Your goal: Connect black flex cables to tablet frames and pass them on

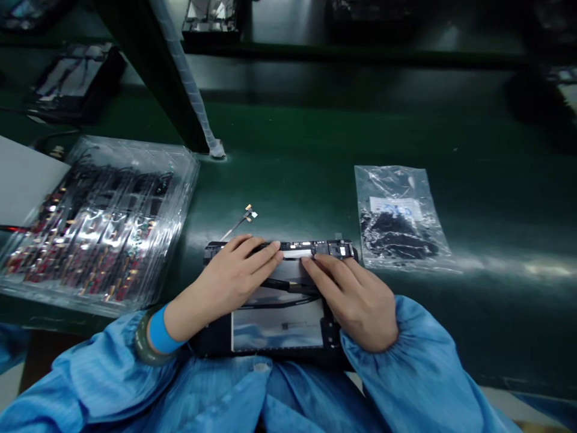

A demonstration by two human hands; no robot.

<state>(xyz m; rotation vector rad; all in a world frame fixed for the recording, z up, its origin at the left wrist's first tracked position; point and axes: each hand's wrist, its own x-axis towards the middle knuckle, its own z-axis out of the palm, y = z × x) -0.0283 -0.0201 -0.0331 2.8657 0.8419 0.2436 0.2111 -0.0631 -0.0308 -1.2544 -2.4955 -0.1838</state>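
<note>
A black opened device point(274, 328) with a shiny metal plate lies at the near edge of the green bench, in front of me. My left hand point(232, 276) rests on its upper left part, fingers stretched flat toward the top edge. My right hand point(354, 294) lies on its upper right part, fingers extended and pressed on a pale strip near the circuit board point(315, 246) along the top. The fingertips of both hands almost meet. A thin flex cable point(241, 221) sticks out behind the device. Both wrists wear blue sleeves.
A clear plastic tray point(97, 222) of small parts with copper contacts lies at the left. A clear bag point(399, 219) of small black pieces lies at the right. A dark post point(157, 72) with a wrapped hose rises behind. Dark trays sit on the far belt.
</note>
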